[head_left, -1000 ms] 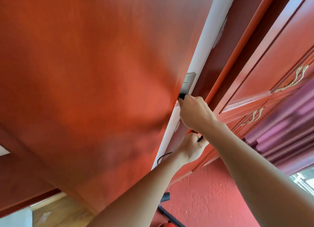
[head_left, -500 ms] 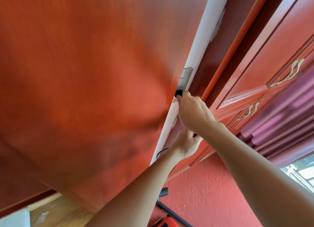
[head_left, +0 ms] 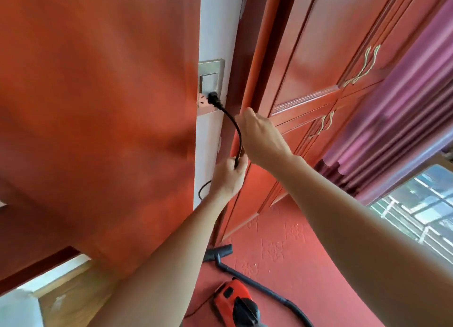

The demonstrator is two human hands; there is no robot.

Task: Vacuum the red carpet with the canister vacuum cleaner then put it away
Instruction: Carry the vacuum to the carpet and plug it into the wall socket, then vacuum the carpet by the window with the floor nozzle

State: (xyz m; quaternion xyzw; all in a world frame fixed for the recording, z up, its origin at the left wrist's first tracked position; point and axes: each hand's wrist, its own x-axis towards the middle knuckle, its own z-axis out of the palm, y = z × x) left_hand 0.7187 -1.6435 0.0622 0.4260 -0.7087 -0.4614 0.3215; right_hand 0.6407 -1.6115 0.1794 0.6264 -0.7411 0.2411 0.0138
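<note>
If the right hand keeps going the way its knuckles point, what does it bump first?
Probably the black plug sitting in the wall socket. The right hand points up-left toward it, with the black cord curving just beside the knuckles. Depth is unclear, so it might brush the cord first.

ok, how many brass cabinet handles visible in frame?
4, in two pairs on the wardrobe doors: upper pair, handle and handle; lower pair, handle and handle. More may lie outside the frame.
</note>
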